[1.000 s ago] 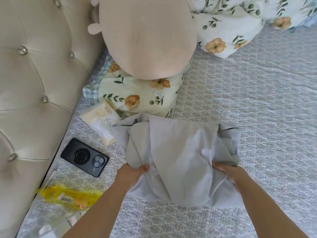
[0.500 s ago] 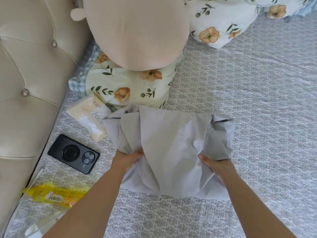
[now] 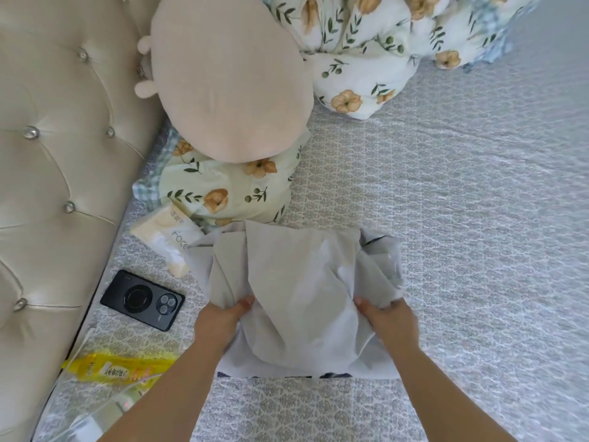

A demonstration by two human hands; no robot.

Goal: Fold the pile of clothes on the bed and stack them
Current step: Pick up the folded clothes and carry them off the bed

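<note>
A light grey garment [image 3: 299, 291] lies bunched and partly folded on the patterned bedspread [image 3: 446, 250], in front of me. My left hand [image 3: 223, 320] grips its left side, thumb on top and fingers tucked under the cloth. My right hand [image 3: 387, 323] grips the right side the same way, with gathered fabric bulging above it. A dark edge shows under the garment's near hem [image 3: 331, 375].
A black phone [image 3: 142, 300], a tissue pack [image 3: 169, 237] and a yellow packet [image 3: 118, 371] lie to the left by the tufted headboard [image 3: 54, 154]. A round beige cushion [image 3: 229, 87] sits on a floral pillow [image 3: 223, 193]; a floral duvet [image 3: 366, 59] is heaped behind.
Both hands keep their hold on the grey garment, which stays bunched between them. The view has tilted, so more of the cushion and the duvet shows at the top.
</note>
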